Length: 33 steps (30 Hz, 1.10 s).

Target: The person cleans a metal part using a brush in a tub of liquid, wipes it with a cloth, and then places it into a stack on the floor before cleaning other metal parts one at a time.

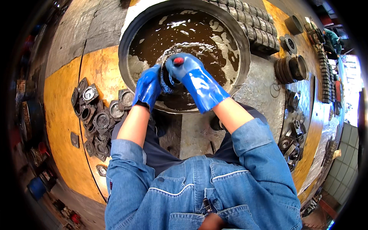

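Observation:
A wide, round metal basin (pixel 242 73) of brown, foamy liquid (pixel 161 34) stands in front of me. My left hand (pixel 148 86), in a blue rubber glove, is closed on the near side of a dark, rounded part (pixel 165 76) held over the liquid. My right hand (pixel 193 78), gloved the same way, is closed beside it on something with a red end (pixel 178 61). Only that red end shows; the glove hides the rest, so its kind is unclear. Between the gloves the part is mostly covered, and its lower side is hard to make out against the liquid.
Left of the basin lies a heap of square, dark metal parts with round openings (pixel 102 120) on wooden boards (pixel 63 142). Rows of dark cylindrical parts (pixel 260 32) stand at the far right. Nearer right are metal rings (pixel 283 69) and more loose parts (pixel 295 128).

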Tool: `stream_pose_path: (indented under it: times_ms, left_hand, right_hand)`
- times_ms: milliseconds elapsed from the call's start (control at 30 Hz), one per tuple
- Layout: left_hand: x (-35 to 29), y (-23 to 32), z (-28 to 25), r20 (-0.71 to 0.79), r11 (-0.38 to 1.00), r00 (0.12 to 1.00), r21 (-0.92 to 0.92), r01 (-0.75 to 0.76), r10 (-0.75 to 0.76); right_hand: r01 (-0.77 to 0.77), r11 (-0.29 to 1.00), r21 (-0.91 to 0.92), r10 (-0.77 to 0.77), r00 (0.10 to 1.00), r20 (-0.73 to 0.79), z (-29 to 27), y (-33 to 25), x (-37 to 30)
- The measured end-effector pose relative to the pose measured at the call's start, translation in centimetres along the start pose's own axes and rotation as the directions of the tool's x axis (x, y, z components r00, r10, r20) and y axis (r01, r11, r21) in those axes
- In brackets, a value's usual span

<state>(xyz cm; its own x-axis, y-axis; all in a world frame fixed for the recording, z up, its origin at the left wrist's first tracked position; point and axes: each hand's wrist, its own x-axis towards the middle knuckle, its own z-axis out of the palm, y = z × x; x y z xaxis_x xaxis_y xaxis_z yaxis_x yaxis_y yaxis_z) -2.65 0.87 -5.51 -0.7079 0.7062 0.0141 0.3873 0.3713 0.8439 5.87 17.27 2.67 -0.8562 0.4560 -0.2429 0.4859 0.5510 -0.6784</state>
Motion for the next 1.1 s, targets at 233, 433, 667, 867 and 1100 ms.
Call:
stream_pose_path:
  times_ms: [233,433,667,867,1100]
  left_hand:
    - [-0.7,4.1,-1.2,0.013,0.991,1.0,0.13,-0.019,0.017]
    - [-0.7,4.1,-1.2,0.037,0.989,0.989,0.002,0.145,-0.145]
    - [-1.0,5.4,-1.2,0.038,0.954,0.998,0.292,-0.062,0.053]
    - [-1.5,4.9,-1.7,-0.013,0.962,0.997,0.265,-0.066,0.072]
    - [-0.7,4.1,-1.4,0.025,0.984,0.995,0.147,0.096,-0.101]
  right_hand:
    - [0.597,0.802,0.014,-0.589,0.795,-0.144,1.2,3.6,-8.1]
    - [0.508,0.843,-0.177,-0.485,0.86,0.156,0.1,5.4,-8.0]
    - [-0.064,0.987,0.144,0.04,0.985,0.167,-1.8,13.2,-3.4]
    - [-0.344,0.824,0.45,0.355,0.933,0.064,-4.4,7.1,-2.0]
    - [-0.012,0.821,0.57,-0.008,0.999,0.032,0.2,1.6,-1.4]
